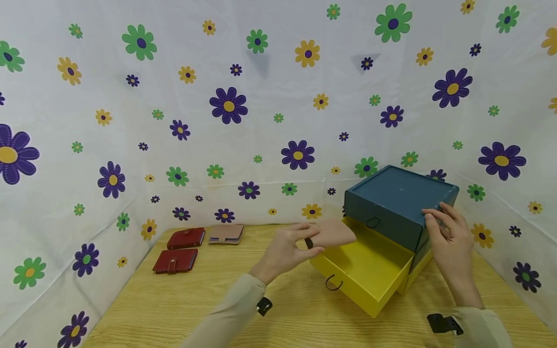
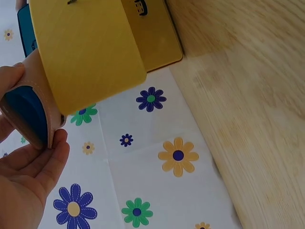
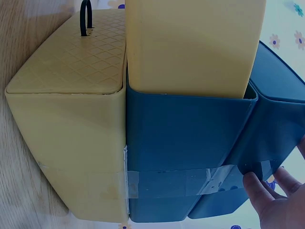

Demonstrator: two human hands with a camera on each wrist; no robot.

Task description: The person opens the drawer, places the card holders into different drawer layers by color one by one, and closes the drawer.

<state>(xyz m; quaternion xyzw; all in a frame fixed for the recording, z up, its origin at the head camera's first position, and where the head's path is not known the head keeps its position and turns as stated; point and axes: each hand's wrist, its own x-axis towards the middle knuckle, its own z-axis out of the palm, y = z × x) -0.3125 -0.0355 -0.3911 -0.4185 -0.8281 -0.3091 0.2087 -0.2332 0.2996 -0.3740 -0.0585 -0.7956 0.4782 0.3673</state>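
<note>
My left hand (image 1: pixel 285 249) pinches a pale pink wallet (image 1: pixel 331 234) between thumb and fingers, over the left part of a pulled-out yellow drawer (image 1: pixel 370 263). In the left wrist view the wallet (image 2: pixel 40 78) shows its dark blue inside and a pink edge beside the drawer front (image 2: pixel 90 52). Against the right side of the blue top unit (image 1: pixel 400 193) of the drawer stack, my right hand (image 1: pixel 452 237) rests its fingertips near the upper corner. The right wrist view has the fingers (image 3: pixel 259 193) touching the blue side wall, close to clear tape.
Two red wallets (image 1: pixel 175 261) (image 1: pixel 186 238) and another pink wallet (image 1: pixel 226 234) lie at the table's back left. The drawer stack has a yellow bottom unit (image 3: pixel 71 152), and the open drawer juts toward the front. A flowered cloth (image 1: pixel 270 121) hangs behind the wooden table (image 1: pixel 174 309).
</note>
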